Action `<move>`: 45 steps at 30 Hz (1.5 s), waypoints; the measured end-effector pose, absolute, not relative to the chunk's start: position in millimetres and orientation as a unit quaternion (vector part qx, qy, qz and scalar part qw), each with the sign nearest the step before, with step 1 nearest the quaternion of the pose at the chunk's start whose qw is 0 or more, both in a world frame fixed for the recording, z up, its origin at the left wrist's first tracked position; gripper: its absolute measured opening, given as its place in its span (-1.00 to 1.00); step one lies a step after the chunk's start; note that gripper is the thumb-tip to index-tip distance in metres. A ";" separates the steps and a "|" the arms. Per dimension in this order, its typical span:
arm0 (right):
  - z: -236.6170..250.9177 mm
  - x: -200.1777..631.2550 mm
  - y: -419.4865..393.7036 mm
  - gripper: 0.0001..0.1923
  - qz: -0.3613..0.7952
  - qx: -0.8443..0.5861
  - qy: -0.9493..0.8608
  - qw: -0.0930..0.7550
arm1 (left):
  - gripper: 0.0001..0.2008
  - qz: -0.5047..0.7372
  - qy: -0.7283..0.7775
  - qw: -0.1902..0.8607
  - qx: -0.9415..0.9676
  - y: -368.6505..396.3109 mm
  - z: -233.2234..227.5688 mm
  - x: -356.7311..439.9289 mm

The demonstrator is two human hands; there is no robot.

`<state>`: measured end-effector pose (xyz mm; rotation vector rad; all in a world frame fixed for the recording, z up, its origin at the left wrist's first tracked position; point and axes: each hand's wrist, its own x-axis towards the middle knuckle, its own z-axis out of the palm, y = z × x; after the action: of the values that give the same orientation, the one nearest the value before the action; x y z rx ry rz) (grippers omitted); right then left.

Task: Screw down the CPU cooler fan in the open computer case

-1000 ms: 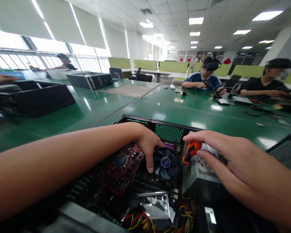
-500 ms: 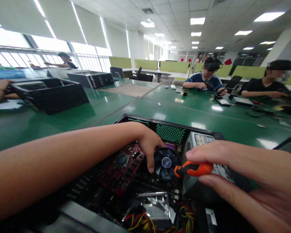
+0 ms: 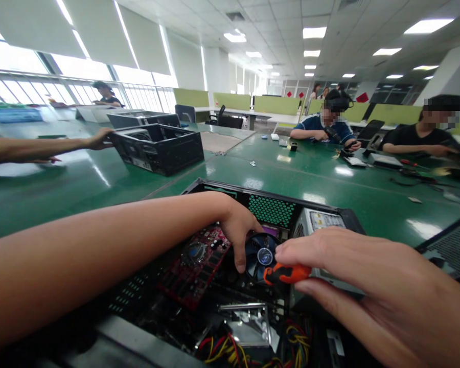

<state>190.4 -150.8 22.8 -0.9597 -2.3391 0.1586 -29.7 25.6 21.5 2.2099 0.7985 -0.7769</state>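
Observation:
An open computer case (image 3: 314, 203) lies before me. My left hand (image 3: 239, 225) reaches into it and grips the left edge of a dark cooling fan (image 3: 266, 256), thumb in front, other fingers mostly hidden. In my right hand (image 3: 352, 276) is a screwdriver (image 3: 289, 274) with an orange and black handle, held between thumb and fingers at the fan's lower right. Its shaft and tip cannot be made out. Left of the fan is a red circuit board (image 3: 195, 263) with a round cooler. The power supply (image 3: 324, 220) is partly behind my right hand.
Yellow, red and black cables (image 3: 224, 350) and a shiny metal bracket (image 3: 266, 327) fill the near part of the case. Across the green table (image 3: 230, 171), another person's hand (image 3: 99, 139) touches a second case (image 3: 157, 148). Two people work at the right; a black mesh panel (image 3: 450, 248) lies nearby.
The screwdriver and my right hand have shifted left, nearer the fan's middle. My left hand stays put. The other person's second case has slid right across the table.

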 end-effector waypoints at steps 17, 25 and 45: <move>37.7 188.1 -141.3 -0.87 0.065 -0.338 -0.909 0.236 | -0.13 -0.295 0.316 0.344 0.834 27.1 19.5 -26.4; 33.0 188.2 -144.2 -0.62 0.055 -0.319 -0.910 0.259 | -0.14 -0.298 0.312 0.327 0.841 28.4 18.3 -27.8; 26.8 212.5 -151.5 -0.72 -0.034 -0.475 -0.828 0.297 | -0.04 -0.309 0.306 0.363 0.824 34.5 12.3 -36.9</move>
<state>212.5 -151.5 26.8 -1.2641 -2.2006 -0.0893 -36.9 34.5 12.3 2.1214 0.7878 -0.7957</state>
